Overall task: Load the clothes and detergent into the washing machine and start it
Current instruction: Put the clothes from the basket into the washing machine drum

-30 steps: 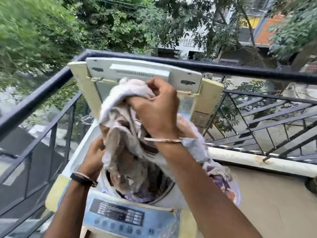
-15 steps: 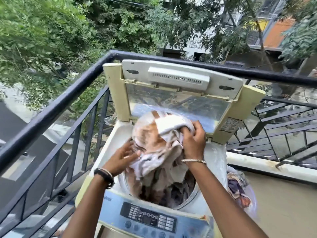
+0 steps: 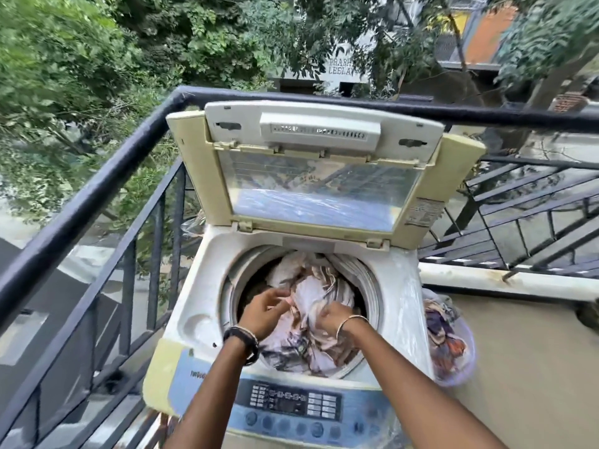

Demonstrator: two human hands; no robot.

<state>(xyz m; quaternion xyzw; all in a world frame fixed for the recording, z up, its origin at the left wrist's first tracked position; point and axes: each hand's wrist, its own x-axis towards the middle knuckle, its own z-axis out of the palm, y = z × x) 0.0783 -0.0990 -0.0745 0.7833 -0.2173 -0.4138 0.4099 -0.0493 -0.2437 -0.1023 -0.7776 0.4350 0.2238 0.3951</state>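
Note:
A top-loading washing machine [image 3: 194, 306] stands in front of me with its lid [image 3: 311, 176] raised upright. A bundle of white and brown patterned clothes [image 3: 311, 296] fills the drum. Both of my hands are down inside the drum opening. My left hand [image 3: 264, 311] rests on the left side of the bundle with its fingers spread against the cloth. My right hand [image 3: 332, 315] is closed on a fold of the clothes near the middle. The blue control panel [image 3: 291, 405] runs along the near edge of the machine.
A clear basket [image 3: 453, 348] with more coloured clothes sits on the floor right of the machine. A black metal railing [image 3: 107, 176] runs close along the left and behind the lid. A beige balcony floor [image 3: 525, 367] lies to the right.
Both hands have gone down with the bundle of clothes, from above the machine's rim into the drum. The clothes now lie inside the tub.

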